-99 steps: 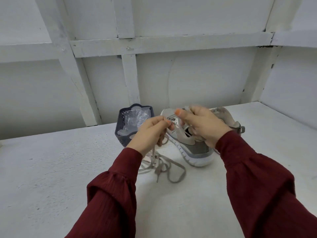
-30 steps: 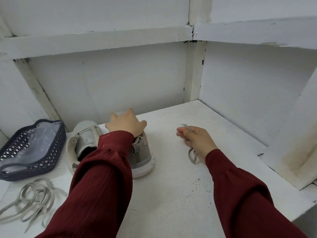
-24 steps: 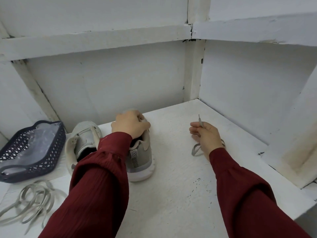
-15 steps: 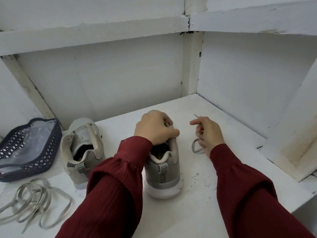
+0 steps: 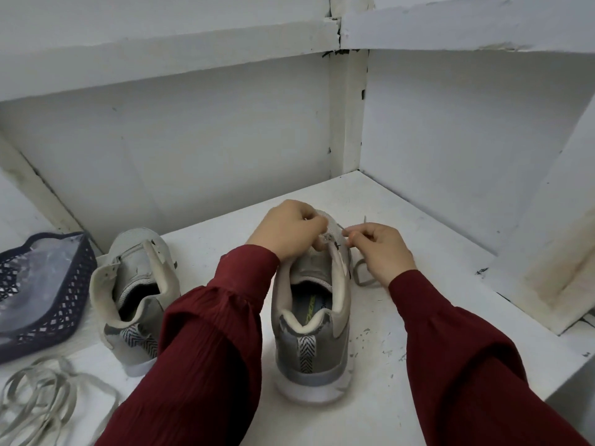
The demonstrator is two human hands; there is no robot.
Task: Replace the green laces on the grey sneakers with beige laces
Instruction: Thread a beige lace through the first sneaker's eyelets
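At the far left, loose flat laces (image 5: 48, 403) lie in a heap on the white shelf (image 5: 434, 252), in front of a dark blue basket (image 5: 58, 300). Next to it stands a grey sneaker (image 5: 135, 284), heel toward the camera. The left hand (image 5: 289, 233) grips the eyelet part of the second grey sneaker (image 5: 309, 333). Just beside it, the right hand (image 5: 380, 249) pinches a lace (image 5: 362, 278) whose loop lies on the shelf.

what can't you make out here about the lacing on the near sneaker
All in the head view:
1. Front eyelets of the near sneaker: hidden by the left hand gripping its upper, so whether any lace is threaded is unknown.
2. The lace: mostly covered by the right hand pinching it; length unclear.
3. The basket and loose laces: cut off by the left edge.
4. The insole print: too small to read.
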